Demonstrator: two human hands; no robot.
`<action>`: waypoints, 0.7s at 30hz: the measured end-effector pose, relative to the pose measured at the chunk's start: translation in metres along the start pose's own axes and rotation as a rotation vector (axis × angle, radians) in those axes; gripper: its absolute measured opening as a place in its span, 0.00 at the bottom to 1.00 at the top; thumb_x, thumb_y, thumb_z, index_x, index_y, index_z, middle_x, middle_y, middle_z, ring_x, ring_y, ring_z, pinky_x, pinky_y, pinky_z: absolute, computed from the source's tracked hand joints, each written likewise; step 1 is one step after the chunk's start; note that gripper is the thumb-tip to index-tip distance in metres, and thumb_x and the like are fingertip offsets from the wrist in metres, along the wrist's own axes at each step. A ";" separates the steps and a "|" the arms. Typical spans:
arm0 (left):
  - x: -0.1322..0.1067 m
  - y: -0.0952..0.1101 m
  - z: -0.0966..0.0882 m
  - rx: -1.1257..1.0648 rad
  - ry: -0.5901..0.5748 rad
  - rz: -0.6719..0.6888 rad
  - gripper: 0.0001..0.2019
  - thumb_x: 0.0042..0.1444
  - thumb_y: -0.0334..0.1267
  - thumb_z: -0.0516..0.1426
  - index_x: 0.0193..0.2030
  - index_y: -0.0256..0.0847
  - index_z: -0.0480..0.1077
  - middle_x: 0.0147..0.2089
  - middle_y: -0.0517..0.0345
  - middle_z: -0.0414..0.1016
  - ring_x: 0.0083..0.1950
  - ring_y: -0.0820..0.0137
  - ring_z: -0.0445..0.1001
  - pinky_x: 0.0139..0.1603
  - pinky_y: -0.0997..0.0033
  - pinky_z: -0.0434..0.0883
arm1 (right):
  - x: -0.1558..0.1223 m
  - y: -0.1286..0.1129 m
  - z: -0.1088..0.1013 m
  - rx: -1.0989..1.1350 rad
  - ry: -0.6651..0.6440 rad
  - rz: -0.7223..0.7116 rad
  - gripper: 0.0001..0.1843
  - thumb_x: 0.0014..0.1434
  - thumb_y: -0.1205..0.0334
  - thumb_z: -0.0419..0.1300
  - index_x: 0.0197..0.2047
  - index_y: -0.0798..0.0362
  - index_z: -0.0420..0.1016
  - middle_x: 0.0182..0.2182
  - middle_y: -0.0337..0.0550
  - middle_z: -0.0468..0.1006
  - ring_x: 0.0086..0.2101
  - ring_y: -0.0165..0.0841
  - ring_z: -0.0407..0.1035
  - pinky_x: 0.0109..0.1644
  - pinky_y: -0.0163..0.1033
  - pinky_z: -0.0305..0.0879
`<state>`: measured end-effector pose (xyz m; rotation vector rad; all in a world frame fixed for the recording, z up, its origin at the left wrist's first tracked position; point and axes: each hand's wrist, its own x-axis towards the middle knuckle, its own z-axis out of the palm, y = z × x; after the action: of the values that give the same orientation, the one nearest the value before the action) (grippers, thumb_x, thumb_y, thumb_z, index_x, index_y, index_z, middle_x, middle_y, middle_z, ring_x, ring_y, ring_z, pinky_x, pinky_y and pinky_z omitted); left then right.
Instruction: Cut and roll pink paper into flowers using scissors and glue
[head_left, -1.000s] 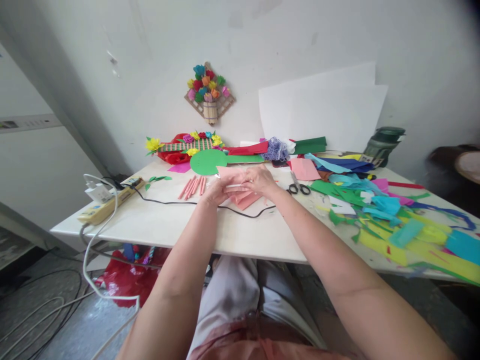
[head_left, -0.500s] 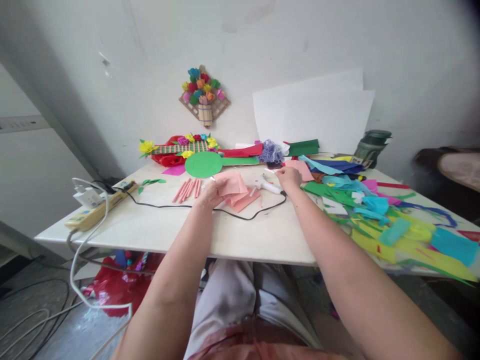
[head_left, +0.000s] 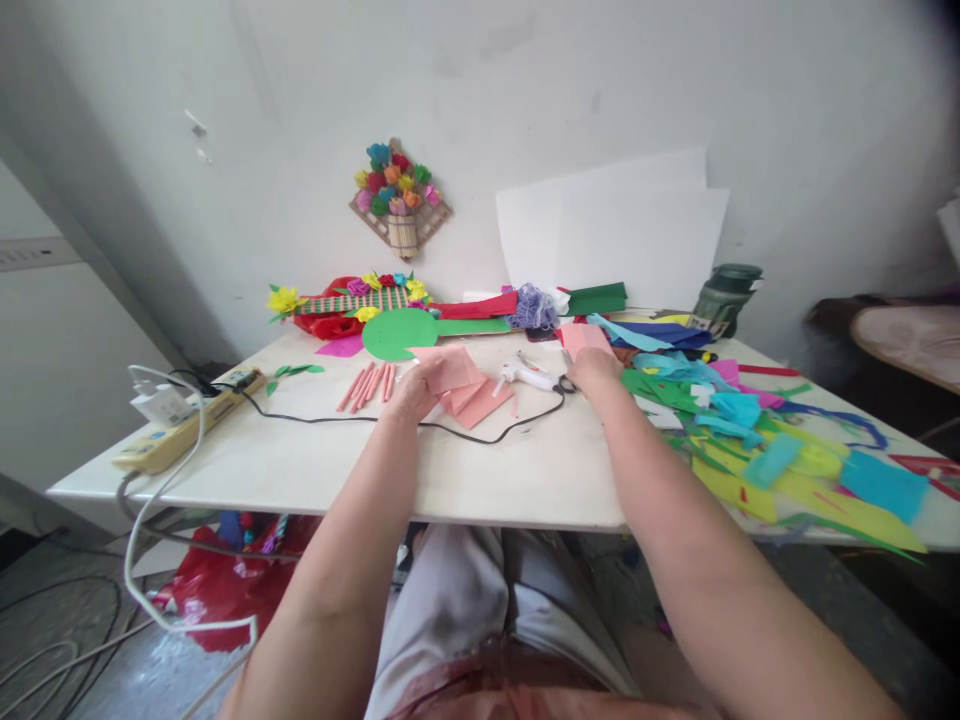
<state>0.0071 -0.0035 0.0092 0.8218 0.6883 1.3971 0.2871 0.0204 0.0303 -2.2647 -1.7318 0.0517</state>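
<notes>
My left hand [head_left: 422,388] is closed on a sheet of pink crepe paper [head_left: 456,370], pinched at its left edge. Beneath that sheet, more folded pink paper [head_left: 481,402] lies on the table. My right hand [head_left: 598,370] is farther right, its fingers closed around the middle of a pair of scissors with black handles [head_left: 568,384]; the fingertips are partly hidden. A white glue gun [head_left: 529,374] rests between my hands. Several rolled pink paper sticks [head_left: 366,385] lie left of my left hand. Behind my right hand is another pink paper piece [head_left: 587,338].
A green round-headed cardboard shape [head_left: 401,333] lies at the back. Coloured paper scraps [head_left: 739,420] cover the right side, near a dark green bottle [head_left: 726,300]. A black cord [head_left: 330,416] crosses to the power strip [head_left: 161,443] at the left edge.
My right hand has moved right and slightly down, to the scissors beside the glue gun. My left hand stays on the pink paper. The whole view has shifted slightly.
</notes>
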 end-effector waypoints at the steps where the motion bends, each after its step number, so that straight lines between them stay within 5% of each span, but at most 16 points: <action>1: 0.000 0.000 0.000 0.007 0.007 -0.004 0.09 0.48 0.29 0.56 0.36 0.33 0.74 0.35 0.50 0.78 0.38 0.65 0.76 0.48 0.66 0.71 | -0.002 0.000 0.001 -0.031 -0.032 0.016 0.21 0.50 0.65 0.61 0.49 0.62 0.74 0.47 0.65 0.73 0.48 0.48 0.69 0.47 0.45 0.65; 11: 0.000 -0.001 -0.002 -0.040 0.043 -0.058 0.07 0.49 0.28 0.57 0.37 0.33 0.73 0.35 0.50 0.78 0.38 0.65 0.77 0.43 0.66 0.73 | 0.000 -0.001 0.001 -0.075 -0.034 0.032 0.23 0.46 0.63 0.64 0.47 0.60 0.74 0.43 0.60 0.75 0.47 0.45 0.70 0.46 0.42 0.66; 21: -0.002 0.002 0.001 -0.117 0.070 -0.039 0.11 0.53 0.30 0.53 0.41 0.32 0.72 0.36 0.48 0.78 0.43 0.63 0.76 0.48 0.61 0.72 | -0.001 0.014 -0.006 0.177 0.087 0.112 0.20 0.48 0.61 0.63 0.46 0.54 0.75 0.47 0.56 0.74 0.48 0.47 0.69 0.48 0.48 0.67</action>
<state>0.0066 -0.0056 0.0110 0.6668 0.6663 1.4219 0.3016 0.0147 0.0324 -2.1980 -1.4943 0.1225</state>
